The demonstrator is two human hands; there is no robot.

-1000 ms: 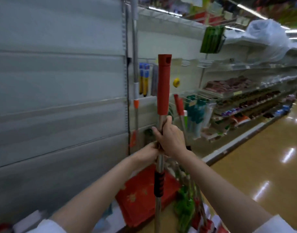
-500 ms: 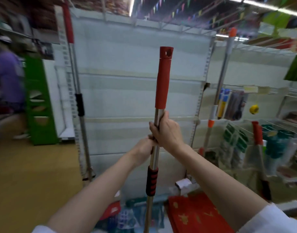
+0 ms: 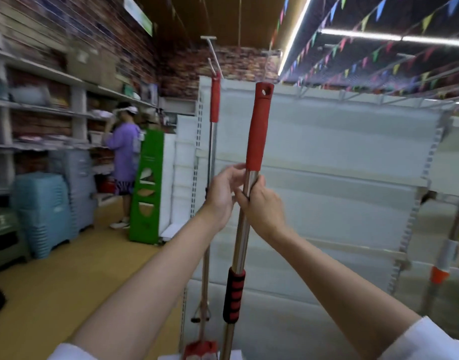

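Observation:
In front of me stands a mop pole (image 3: pixel 240 242) of bare steel, nearly upright, with a red top grip (image 3: pixel 259 126) and a red-and-black foam sleeve (image 3: pixel 233 294) lower down. My right hand (image 3: pixel 263 206) grips the steel just below the red grip. My left hand (image 3: pixel 222 193) is beside the pole on its left, fingers loosely spread, fingertips near the red grip's lower end and not wrapped round it. The pole's lower end is out of view.
A second red-handled mop (image 3: pixel 215 100) hangs from a hook against the white shelf end panel (image 3: pixel 340 178). Another pole with an orange collar (image 3: pixel 440 274) stands at the right. A person in purple (image 3: pixel 124 157), a green stand (image 3: pixel 147 185) and stacked blue stools (image 3: pixel 41 211) are down the left aisle.
My view has swung left from the stocked shelves to the shelf end and the left aisle. My left hand has let go of the pole and opened beside it; the right still holds it.

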